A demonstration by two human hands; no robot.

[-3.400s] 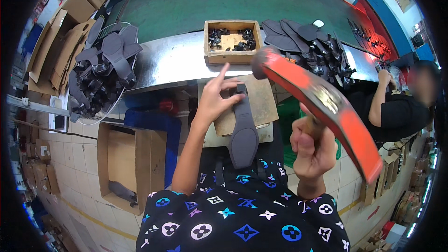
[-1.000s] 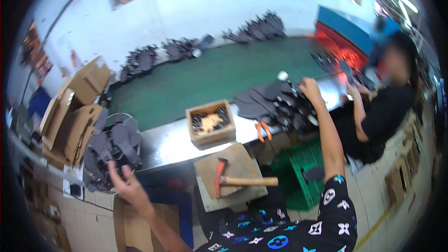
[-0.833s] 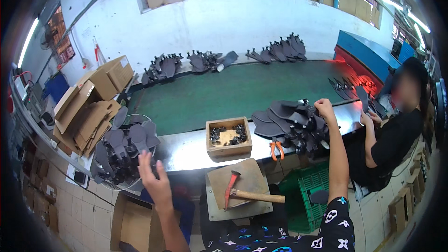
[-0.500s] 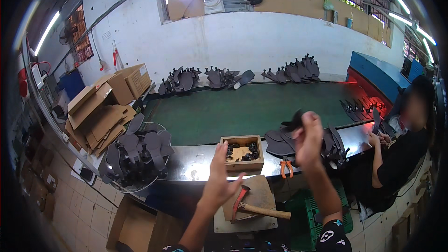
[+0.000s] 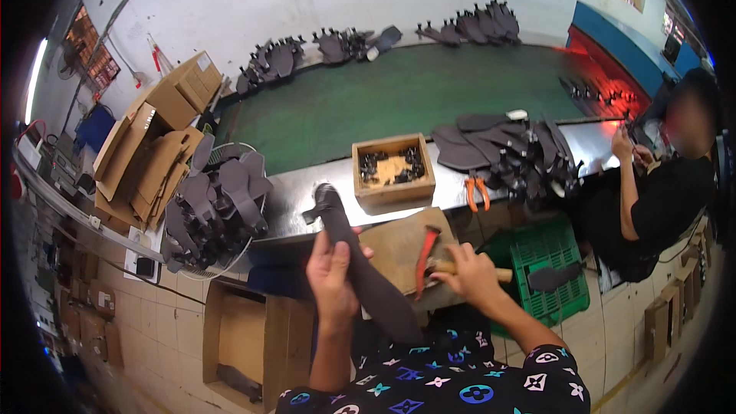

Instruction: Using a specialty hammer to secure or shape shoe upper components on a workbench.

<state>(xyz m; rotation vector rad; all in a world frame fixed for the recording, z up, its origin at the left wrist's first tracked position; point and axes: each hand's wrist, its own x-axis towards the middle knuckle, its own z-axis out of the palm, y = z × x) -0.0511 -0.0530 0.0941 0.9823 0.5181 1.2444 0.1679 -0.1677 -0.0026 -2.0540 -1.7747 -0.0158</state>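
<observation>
Two hands work at the near edge of our bench. Our left hand (image 5: 331, 274) is closed around a long dark sole piece (image 5: 360, 268), fingers wrapped over its middle, and we hold it slanted so that its narrow end points up toward the metal counter (image 5: 295, 199) and its broad end hangs down by our patterned sleeve (image 5: 460, 383). Our right hand (image 5: 471, 276) grips the wooden handle of a red-headed hammer (image 5: 426, 257), fingers curled shut about it; the hammer's head lies on the brown work board (image 5: 395, 245) just in front of us, right beside the sole piece.

Beyond the board, on the metal counter, we see a small wooden box (image 5: 393, 171) with dark small parts inside. Just to its right lie orange-handled pliers (image 5: 477, 193), and past them a spread pile of dark soles (image 5: 502, 149). To the left a wire basket (image 5: 215, 211) holds more dark strapped pieces, with flattened cardboard boxes (image 5: 153, 146) behind it. A green conveyor belt (image 5: 399, 96) runs across the far side, and along its back edge stand rows of dark pieces (image 5: 337, 46).

Below the counter to our right sits a green plastic crate (image 5: 548, 261) with one dark sole on it. A person in black (image 5: 659, 199) sits at the right, hands at the counter.
</observation>
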